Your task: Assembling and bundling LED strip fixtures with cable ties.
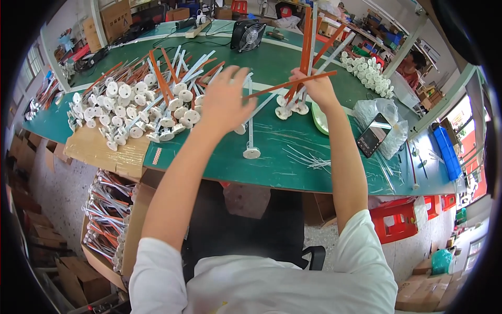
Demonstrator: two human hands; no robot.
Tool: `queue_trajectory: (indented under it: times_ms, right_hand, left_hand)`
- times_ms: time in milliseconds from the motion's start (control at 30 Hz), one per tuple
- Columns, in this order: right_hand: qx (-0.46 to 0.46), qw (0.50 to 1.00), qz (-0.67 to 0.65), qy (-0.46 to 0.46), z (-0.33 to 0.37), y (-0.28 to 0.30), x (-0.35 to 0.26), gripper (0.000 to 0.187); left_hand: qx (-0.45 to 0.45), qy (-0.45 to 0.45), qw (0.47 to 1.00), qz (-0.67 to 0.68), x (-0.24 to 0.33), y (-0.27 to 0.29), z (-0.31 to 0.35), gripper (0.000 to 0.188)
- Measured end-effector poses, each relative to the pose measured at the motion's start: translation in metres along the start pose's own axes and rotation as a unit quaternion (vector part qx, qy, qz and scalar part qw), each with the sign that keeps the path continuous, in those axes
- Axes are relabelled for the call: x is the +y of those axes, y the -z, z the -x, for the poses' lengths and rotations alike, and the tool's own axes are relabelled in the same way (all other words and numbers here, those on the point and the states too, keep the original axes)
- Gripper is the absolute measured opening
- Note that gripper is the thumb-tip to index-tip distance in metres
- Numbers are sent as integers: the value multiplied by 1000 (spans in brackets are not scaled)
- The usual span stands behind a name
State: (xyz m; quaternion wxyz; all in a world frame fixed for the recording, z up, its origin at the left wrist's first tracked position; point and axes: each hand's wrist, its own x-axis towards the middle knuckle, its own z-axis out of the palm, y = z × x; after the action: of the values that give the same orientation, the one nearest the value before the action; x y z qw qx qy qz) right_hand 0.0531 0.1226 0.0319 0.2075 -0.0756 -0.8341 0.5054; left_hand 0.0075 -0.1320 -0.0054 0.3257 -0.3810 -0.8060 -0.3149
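Note:
My right hand (pixel 319 90) is closed around a bundle of long brown and white strips (pixel 307 49). White round discs (pixel 284 113) are at the bundle's lower end, close to the table. One brown strip (pixel 293 82) lies crosswise from that hand toward my left hand (pixel 226 102). The left is raised at the right edge of a big pile of such strips with white discs (pixel 124 91), its fingers apart; it partly hides the pile. Below it, a single white strip with a disc foot (pixel 251 153) rests on the green table (pixel 225 167).
A pale green bowl (pixel 319 123) sits partly behind my right forearm. Thin white strips (pixel 312 160), a phone (pixel 374 135) and a plastic bag (pixel 400 135) lie rightward. More discs (pixel 368 70) and a black fan (pixel 248 35) are farther back. Below left stands a full carton (pixel 138 222).

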Motion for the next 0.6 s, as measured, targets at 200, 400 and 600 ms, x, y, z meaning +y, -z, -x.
queue_trajectory:
  times_ms: [200,400,600]
  right_hand:
    - [-7,995,-97,12,12,14,19,27]
    - [30,987,-158,28,-10,27,24,33]
    - [-7,939,-339,58,-17,49,-17,30]
  left_hand:
    - [-291,45,954,-56,4,-64,-48,25]
    - [-70,225,927,290,-46,-28,-97,44]
    - [-210,124,969,-50,-27,-25,-111,41]
